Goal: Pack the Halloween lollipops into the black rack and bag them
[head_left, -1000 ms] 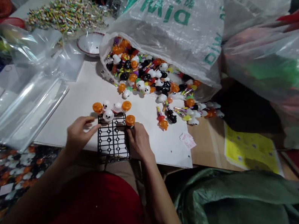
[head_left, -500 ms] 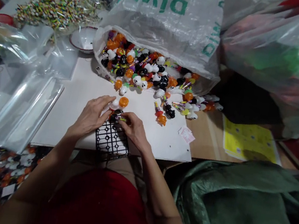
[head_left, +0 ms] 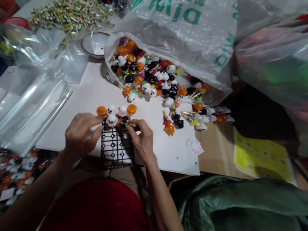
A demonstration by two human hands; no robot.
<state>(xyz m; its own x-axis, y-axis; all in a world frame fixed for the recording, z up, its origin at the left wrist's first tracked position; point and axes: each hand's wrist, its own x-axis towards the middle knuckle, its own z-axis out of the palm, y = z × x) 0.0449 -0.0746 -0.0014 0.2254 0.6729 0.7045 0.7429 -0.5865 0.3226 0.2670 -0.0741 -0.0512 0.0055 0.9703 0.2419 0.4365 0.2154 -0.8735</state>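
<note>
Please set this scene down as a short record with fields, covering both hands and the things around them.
Left hand: thumb and fingers parted, near the rack's far left corner; contact unclear
Right hand: fingertips closed on a black toy
Rack: black grid, lying at the near edge of the white board
At the rack's far end: white toys and orange toys
Sack: open, toys spilling from its mouth
Left of sack: bowl
Far right: yellow sheet
</note>
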